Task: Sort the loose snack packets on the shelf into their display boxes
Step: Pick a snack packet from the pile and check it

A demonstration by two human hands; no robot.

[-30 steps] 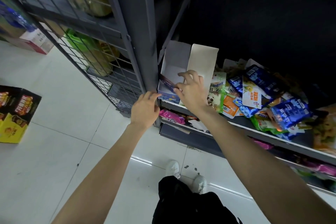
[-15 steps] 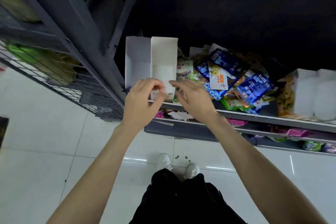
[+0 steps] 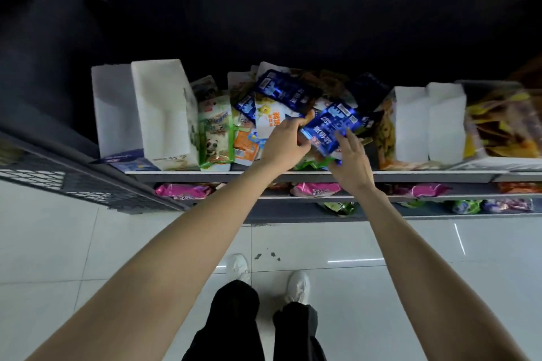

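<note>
Pinching the near left edge of a blue packet (image 3: 333,127), the left hand (image 3: 286,145) lifts it above the heap of loose packets (image 3: 264,114) mid-shelf. The right hand (image 3: 350,163) has its fingers spread and relaxed, fingertips touching the packet's right side. Half a second ago both hands hovered at the 2 white display boxes (image 3: 146,114) on the left; now they are further right, over the heap.
</note>
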